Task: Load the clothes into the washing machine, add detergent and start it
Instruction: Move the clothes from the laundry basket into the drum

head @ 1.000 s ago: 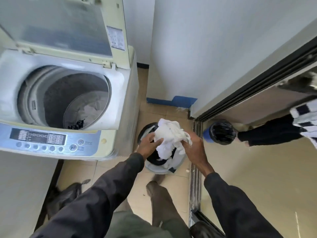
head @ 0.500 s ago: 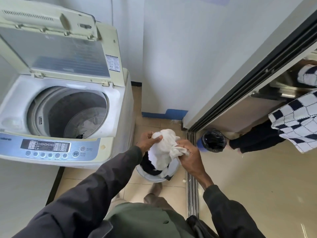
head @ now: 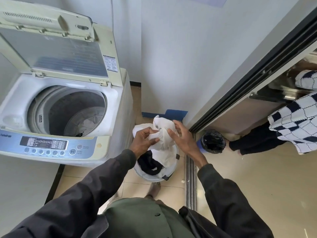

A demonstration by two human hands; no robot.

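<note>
The left hand, mid-frame on my feed, has its fingers curled round a bunched fold of the white garment. The right hand lies just right of it, fingers straight and spread, touching the same cloth without closing on it. I see the garment held up over the laundry basket, with its lower part trailing down inside. The basket stands on the tiled floor just below centre, and a dark garment lies in it.

Right of the basket I make out a metal door track running up the frame. Just beyond it stands a small bin with a black liner. At the right edge I catch another person's dark trouser leg and checkered top.

The washing machine fills the left of the frame, just beside the basket, with its control panel along the front edge. Its lid stands raised at upper left. In the open drum I see pale cloth at the bottom.
</note>
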